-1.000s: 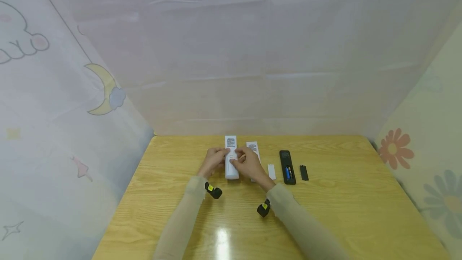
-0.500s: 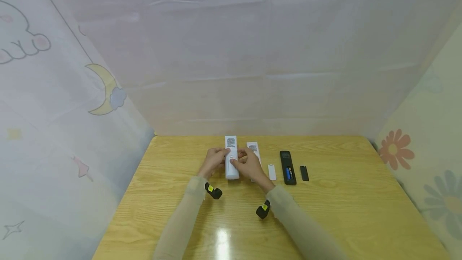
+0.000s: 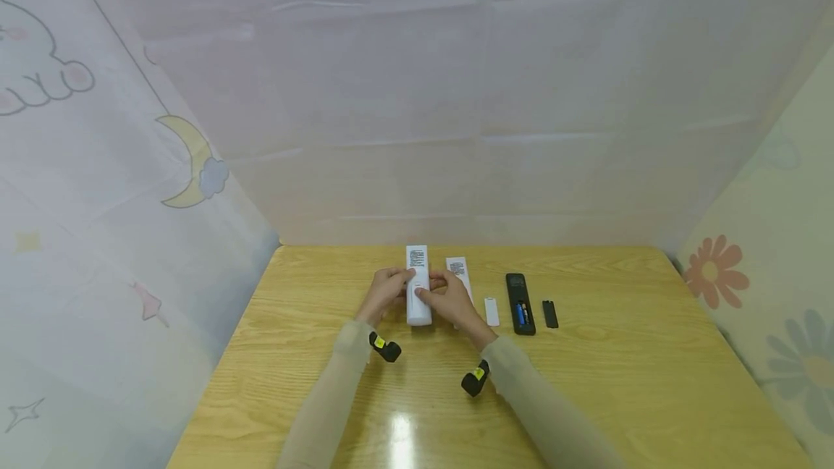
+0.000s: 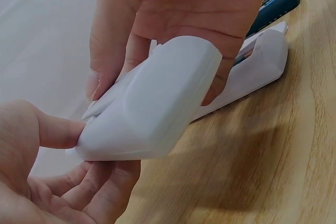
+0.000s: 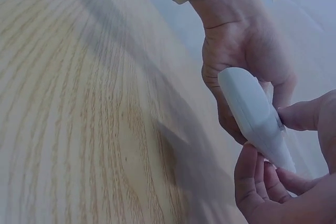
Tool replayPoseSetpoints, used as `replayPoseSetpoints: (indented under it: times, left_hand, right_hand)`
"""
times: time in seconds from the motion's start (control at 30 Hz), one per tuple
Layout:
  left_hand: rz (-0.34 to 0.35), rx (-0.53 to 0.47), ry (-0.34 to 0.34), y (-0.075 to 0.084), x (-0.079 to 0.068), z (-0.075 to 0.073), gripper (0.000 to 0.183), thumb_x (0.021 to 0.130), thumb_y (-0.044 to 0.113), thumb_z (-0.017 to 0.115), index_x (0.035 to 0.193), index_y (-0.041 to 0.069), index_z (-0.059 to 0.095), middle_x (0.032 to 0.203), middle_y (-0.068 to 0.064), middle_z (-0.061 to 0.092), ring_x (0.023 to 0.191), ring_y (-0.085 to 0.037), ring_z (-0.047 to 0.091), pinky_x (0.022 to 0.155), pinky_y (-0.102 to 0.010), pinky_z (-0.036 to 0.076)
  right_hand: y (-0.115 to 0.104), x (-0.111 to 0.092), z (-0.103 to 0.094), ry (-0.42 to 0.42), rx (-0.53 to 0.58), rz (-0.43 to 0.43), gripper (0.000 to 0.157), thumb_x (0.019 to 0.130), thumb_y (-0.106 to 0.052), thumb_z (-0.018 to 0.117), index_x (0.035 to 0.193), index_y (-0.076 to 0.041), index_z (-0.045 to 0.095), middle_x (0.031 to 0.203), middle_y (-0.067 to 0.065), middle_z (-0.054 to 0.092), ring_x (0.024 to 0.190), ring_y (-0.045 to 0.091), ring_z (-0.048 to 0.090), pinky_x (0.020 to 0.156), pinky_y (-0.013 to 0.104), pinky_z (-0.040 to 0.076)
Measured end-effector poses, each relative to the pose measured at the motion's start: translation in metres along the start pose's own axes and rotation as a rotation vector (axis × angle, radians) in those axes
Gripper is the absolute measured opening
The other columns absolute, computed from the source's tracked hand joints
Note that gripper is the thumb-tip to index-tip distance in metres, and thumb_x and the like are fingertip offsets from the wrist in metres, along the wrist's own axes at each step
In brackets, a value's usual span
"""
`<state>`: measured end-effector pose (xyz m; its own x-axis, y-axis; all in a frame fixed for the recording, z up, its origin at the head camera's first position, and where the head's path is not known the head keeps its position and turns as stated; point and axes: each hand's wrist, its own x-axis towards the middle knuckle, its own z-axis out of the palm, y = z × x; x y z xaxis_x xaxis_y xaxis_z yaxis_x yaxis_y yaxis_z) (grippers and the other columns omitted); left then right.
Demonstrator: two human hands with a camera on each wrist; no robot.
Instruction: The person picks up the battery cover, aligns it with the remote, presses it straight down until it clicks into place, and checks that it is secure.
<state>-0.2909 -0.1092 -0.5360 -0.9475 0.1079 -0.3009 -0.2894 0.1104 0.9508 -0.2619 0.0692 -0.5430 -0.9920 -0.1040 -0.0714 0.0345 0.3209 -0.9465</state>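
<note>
A white remote (image 3: 418, 315) is held above the wooden table (image 3: 313, 396), between the two hands, its printed back up and its rounded end towards the person. The left hand (image 3: 386, 291) grips its left edge, the thumb on the side of the back and the other fingers curled underneath. The right hand (image 3: 452, 301) grips the opposite edge, thumb pressed on the back, nearer the rounded end than the left thumb, with fingers tucked round below; in the left wrist view a thin white edge stands out close by that thumb. Just beyond the right hand, and partly hidden by it, another remote (image 3: 457, 265), also white, lies on the table. Further right are a small white cover (image 3: 491, 312), a black remote (image 3: 517, 288) with a blue battery (image 3: 520, 314) showing, and a black cover (image 3: 550, 314)
</note>
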Motion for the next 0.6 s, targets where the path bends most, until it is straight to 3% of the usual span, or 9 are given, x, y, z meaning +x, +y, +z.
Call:
replayPoseSetpoints:
  times: [0.27,0.43,0.6]
  left_hand:
    - [-0.016,0.004,-0.002,-0.0007,0.0006,0.0012,0.05,0.107,0.036,0.065,0.138,-0.003,0.064,0.132,-0.017,0.07,0.123,-0.03,0.069,0.104,-0.042,0.059]
    - [-0.008,0.0,0.0,-0.0009,0.0009,0.0027,0.049,0.108,0.036,0.064,0.137,-0.003,0.065,0.133,-0.017,0.07,0.123,-0.031,0.069,0.105,-0.043,0.059]
    - [-0.008,0.006,0.005,-0.0013,0.001,0.0039,0.048,0.108,0.036,0.064,0.136,-0.003,0.066,0.133,-0.017,0.071,0.122,-0.03,0.069,0.103,-0.043,0.06]
  right_hand:
    - [-0.0012,0.0005,-0.0019,-0.052,0.087,0.125,0.06,0.099,-0.032,0.077,0.144,0.001,0.057,0.129,0.018,0.068,0.114,0.029,0.068,0.092,0.037,0.06]
    - [-0.0013,0.0005,-0.0038,-0.077,0.144,0.159,0.059,0.099,-0.031,0.077,0.144,0.002,0.057,0.129,0.018,0.069,0.115,0.029,0.068,0.098,0.041,0.059]
    - [-0.0021,-0.0006,-0.005,-0.076,0.154,0.164,0.057,0.098,-0.03,0.078,0.141,0.002,0.058,0.126,0.018,0.069,0.111,0.028,0.068,0.095,0.041,0.06]
